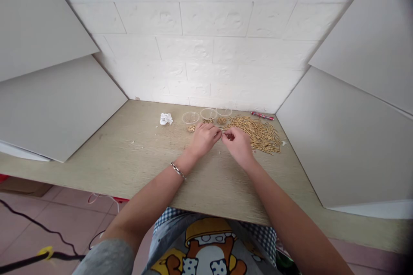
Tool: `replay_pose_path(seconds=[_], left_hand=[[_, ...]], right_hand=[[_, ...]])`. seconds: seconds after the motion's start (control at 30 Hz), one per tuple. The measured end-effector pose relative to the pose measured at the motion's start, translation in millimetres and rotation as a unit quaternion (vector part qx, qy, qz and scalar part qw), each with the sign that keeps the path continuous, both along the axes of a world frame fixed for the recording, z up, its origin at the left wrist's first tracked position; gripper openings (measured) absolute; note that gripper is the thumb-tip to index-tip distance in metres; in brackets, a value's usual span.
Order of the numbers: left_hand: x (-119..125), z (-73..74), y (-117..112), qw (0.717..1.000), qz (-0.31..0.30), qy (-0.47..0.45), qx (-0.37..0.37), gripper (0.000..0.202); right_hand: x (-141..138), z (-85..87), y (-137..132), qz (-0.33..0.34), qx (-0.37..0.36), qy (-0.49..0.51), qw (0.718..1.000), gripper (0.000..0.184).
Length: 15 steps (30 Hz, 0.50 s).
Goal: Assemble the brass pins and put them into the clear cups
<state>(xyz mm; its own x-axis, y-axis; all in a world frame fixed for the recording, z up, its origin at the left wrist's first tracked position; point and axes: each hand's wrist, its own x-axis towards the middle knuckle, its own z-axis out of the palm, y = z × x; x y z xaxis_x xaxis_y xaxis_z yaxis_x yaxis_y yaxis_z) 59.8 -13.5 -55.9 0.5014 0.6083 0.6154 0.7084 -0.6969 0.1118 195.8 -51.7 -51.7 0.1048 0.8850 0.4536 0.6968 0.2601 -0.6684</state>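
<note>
The left hand (206, 138) and right hand (238, 144) nearly met above the bench (219, 189), fingers curled, thumbs and fingertips pinched inward; whether either grasped anything could not be told. Gold-coloured sticks (258, 133) lay heaped just beside the right hand; clear cups (190, 123) stood beyond the left.

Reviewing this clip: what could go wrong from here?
1. The left grip and right grip meet almost fingertip to fingertip. Anything pinched there is too small to make out, so a slip could easily go unnoticed.
2. The right grip is right beside the loose heap of thin gold-coloured rods; a sideways nudge might scatter some.
3. Clear round cups stand just beyond the left grip, and a careless knuckle could tip one.
</note>
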Motion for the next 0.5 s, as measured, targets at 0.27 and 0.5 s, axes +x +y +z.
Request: replay_pose_path(seconds=[0.27,0.5], left_hand=[[3.7,4.9,-7.3,0.999,0.022,-0.023,-0.017,0.021],[5.5,6.9,-8.5,0.995,0.029,-0.063,-0.070,0.017]], right_hand=[[5.4,0.6,2.7,-0.035,0.008,0.022,0.999,0.012],[2.8,4.3,-1.2,0.000,0.024,0.036,0.999,0.014]])
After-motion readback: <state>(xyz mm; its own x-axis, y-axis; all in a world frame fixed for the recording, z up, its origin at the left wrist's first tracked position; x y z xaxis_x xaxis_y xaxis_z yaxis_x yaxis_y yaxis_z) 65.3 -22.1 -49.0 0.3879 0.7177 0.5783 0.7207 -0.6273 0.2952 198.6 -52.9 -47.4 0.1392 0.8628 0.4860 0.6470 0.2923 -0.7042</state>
